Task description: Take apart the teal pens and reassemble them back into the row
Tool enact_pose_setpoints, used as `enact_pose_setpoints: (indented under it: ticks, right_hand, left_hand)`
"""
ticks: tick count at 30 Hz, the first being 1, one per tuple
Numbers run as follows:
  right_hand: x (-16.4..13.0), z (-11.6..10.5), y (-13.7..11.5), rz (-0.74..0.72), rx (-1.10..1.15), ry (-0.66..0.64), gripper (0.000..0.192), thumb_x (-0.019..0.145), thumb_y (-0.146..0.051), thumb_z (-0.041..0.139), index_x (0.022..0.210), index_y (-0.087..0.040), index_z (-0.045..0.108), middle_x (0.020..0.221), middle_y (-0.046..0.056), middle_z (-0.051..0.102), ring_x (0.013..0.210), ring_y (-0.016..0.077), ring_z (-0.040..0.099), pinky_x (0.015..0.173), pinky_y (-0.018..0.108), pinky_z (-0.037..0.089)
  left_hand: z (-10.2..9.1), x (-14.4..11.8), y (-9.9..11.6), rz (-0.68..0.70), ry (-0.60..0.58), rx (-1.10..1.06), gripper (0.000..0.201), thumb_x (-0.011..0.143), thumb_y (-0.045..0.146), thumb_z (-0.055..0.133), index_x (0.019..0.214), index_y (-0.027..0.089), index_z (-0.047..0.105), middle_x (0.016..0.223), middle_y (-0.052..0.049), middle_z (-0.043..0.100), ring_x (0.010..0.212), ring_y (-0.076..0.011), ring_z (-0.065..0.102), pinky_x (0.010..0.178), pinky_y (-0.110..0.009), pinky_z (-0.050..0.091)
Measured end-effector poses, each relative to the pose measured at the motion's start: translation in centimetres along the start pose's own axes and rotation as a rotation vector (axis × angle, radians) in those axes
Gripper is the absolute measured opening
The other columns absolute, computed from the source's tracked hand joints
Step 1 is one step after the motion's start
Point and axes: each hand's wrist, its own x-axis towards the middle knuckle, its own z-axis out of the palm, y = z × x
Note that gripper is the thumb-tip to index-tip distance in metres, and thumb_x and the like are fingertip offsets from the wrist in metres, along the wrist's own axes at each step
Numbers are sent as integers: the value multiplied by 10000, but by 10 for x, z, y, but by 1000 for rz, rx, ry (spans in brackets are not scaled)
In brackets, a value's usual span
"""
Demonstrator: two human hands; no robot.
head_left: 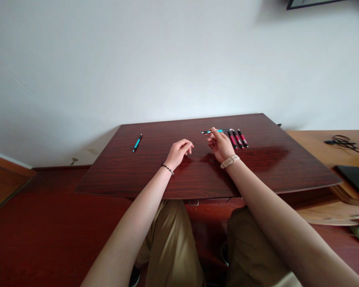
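My right hand (221,147), wearing a pale wristband, pinches a light-blue pen (223,130) with black and silver parts between thumb and fingers. The pen is roughly level above the table's far right part. Just right of that hand, three red and black pens lie side by side: a left one (233,140), a middle one (237,139) and a right one (243,138). Over the middle of the table, my left hand (180,152) has its fingers curled together, with nothing visible in them. Another light-blue pen (137,142) lies alone at the left.
The dark red wooden table (155,179) stands near a white wall (173,59). On the right, a lighter wooden surface (311,147) holds a coiled black cable (344,141) and a flat black object (354,179). My knees are under the table's front edge.
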Motion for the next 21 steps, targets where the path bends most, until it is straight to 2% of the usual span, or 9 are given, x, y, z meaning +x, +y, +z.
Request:
enact_pose_setpoints:
  ticks: [3,7,11,14,16,18,21]
  right_hand:
    - [0,0,-3,53,121,-35,331,827,-446,924,904,-246,672,949,-12,817,620,78,645,531,187,523]
    - [0,0,-3,80,195,-69,319,829,-421,932,896,-250,672,940,-26,817,621,72,638,540,178,525]
    - [-4,3,2,107,150,-141,311,827,-464,925,927,-259,714,986,-20,817,769,107,710,623,198,556]
    - [-9,6,5,117,101,-245,326,816,-495,923,945,-259,740,1161,6,809,958,149,731,764,242,595]
    - [-13,9,6,126,68,-321,349,811,-520,917,955,-253,743,1195,26,798,983,175,719,778,274,597]
    - [-16,12,6,153,44,-385,376,815,-555,900,952,-247,733,1114,36,796,914,186,698,715,291,582]
    - [-20,16,6,189,8,-407,388,811,-561,896,897,-245,687,872,1,737,780,175,650,677,300,564]
  left_hand:
    - [0,0,0,-6,12,-24,339,996,488,655,910,170,737,739,-26,674,656,-120,566,613,-235,421]
    - [-2,-1,0,-3,23,-87,347,984,506,686,911,170,739,744,-24,665,650,-115,561,600,-236,414]
    - [-2,-2,3,-10,-6,-239,393,967,559,715,1001,169,740,817,-36,684,675,-115,596,600,-235,418]
    - [1,-3,9,-57,-86,-452,480,948,603,719,1166,176,723,959,-75,729,749,-133,651,658,-246,469]
    - [4,-4,12,-93,-182,-591,553,942,632,701,1271,187,698,1036,-103,745,806,-160,686,705,-269,502]
    - [6,-6,15,-113,-263,-671,590,936,635,700,1337,203,677,1088,-117,752,858,-183,711,742,-288,521]
    - [6,-8,17,-117,-285,-666,562,904,573,771,1342,233,671,1158,-112,753,924,-189,729,800,-295,537]
